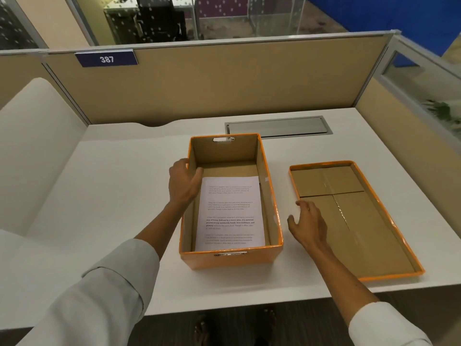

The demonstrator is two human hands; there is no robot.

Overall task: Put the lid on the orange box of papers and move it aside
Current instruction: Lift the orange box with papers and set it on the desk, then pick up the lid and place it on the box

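Open desk (112,191) left of box (232,262); lid (361,221) right; partition (224,83) behind.

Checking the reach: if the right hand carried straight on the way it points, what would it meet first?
Probably the orange box's right wall, just past the lid's left rim; height is unclear.

Grips wall of orange box (232,261) w/ left hand (183,183), papers (230,211) inside; holds right hand (309,224), fingers (303,205) loose, over upturned lid (364,221) on bench (112,196).

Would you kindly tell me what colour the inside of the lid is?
The lid is plain brown cardboard inside, orange at the rim; head view.
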